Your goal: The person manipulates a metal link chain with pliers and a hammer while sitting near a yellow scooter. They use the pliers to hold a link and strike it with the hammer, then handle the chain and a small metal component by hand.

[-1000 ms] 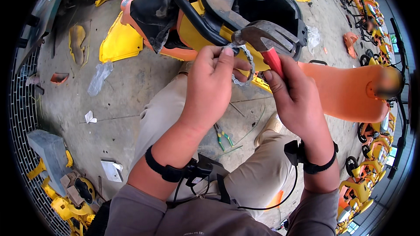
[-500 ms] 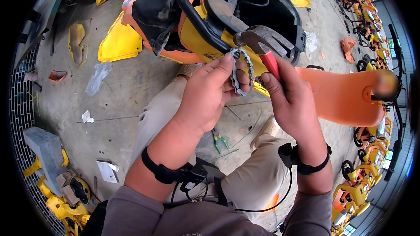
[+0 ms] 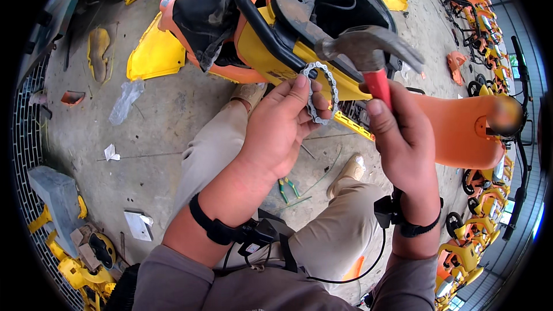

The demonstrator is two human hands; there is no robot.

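A short loop of metal roller chain is pinched between the thumb and fingers of my left hand. My right hand is closed round the red handle of a claw hammer. The hammer's grey head is raised just right of the loop and apart from it, its claw pointing right. Behind both hands stands a yellow and orange scooter body with a black tube frame and an open compartment under the seat area. My right palm hides the lower part of the handle.
Green-handled pliers lie on the concrete floor between my feet. Yellow panels, a clear plastic bag and a grey block are on the left. An orange panel juts out at right, with rows of scooters beyond.
The hammer has moved right and away from the chain, carried by my right hand. My left hand still holds the loop, which now shows rounder and more face-on.
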